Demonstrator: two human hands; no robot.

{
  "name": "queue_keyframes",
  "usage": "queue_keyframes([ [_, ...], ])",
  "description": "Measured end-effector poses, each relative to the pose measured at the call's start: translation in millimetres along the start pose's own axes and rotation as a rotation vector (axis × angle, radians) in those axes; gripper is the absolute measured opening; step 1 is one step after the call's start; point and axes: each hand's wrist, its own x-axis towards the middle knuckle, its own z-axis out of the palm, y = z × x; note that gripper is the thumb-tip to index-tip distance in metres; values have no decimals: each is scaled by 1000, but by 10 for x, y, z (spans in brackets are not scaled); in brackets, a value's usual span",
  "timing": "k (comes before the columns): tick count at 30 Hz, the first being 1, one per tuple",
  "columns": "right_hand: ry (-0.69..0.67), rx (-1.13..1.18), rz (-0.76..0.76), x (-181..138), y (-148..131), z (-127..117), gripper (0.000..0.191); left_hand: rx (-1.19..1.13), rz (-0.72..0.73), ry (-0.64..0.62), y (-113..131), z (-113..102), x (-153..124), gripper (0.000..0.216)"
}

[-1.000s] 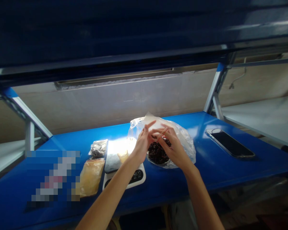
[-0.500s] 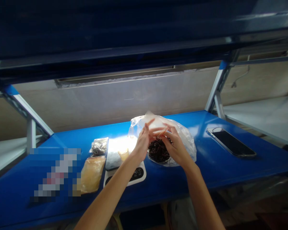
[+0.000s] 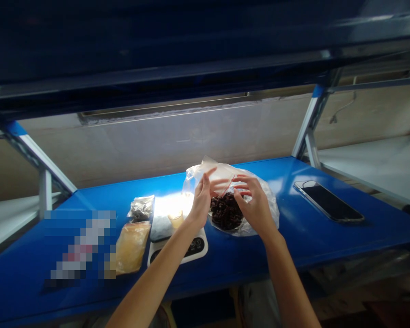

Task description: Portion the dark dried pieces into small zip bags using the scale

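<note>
My left hand (image 3: pixel 203 198) holds a small clear zip bag (image 3: pixel 222 172), thumb on the near side and fingers seen through the plastic. The bag has a thin red line along its right edge. Just right of that edge is my right hand (image 3: pixel 256 200), its fingers spread and curved, apparently gripping nothing. Below both hands lies a pile of dark brown dried pieces (image 3: pixel 227 214) in a large clear plastic bag (image 3: pixel 271 200), spread open on the table. Left of it, a white kitchen scale (image 3: pixel 200 248) carries a small yellowish cup (image 3: pixel 175 220); my left forearm hides part of the scale.
On the blue table (image 3: pixel 310 246) lie a phone (image 3: pixel 330 200) at right, and a silvery packet (image 3: pixel 141 207) and yellowish packet (image 3: pixel 133 248) left of the scale. A blurred-out item (image 3: pixel 82 248) is farther left. A dark shelf (image 3: pixel 191 50) overhangs the table.
My right hand's fingers have parted from the zip bag's edge and spread, moving slightly right. The zip bag now shows flatter and tilted in my left hand.
</note>
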Motion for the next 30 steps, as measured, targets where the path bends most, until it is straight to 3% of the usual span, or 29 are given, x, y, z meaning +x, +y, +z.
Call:
queue_keyframes([
  [7,91,120,-18,9,-99,-93,47,49,46,-7,-27,12,18,40],
  [9,5,86,-118,11,-112,-153,38,88,64,-8,-31,7,25,37],
  [12,-155,25,-273,18,-103,-227,5,106,17,-128,-9,-32,-11,35],
  [15,-207,33,-318,32,-79,-287,11,120,-57,-260,49,-91,-149,33],
  [17,-214,32,-326,42,-90,-325,9,124,-43,-206,104,-123,-293,34],
  [19,-202,38,-313,42,-146,-349,9,128,-1,-89,172,-148,-460,50],
  [21,-180,44,-253,22,-250,-339,10,202,109,42,253,-174,-632,57],
  [23,-178,45,-173,-20,-385,-283,12,352,272,153,336,-206,-796,49],
  [27,-332,125,-101,-126,-650,-87,16,678,610,270,439,-281,-1037,18],
  [30,-409,195,-58,-179,-763,57,16,781,740,376,438,-333,-1110,8],
])
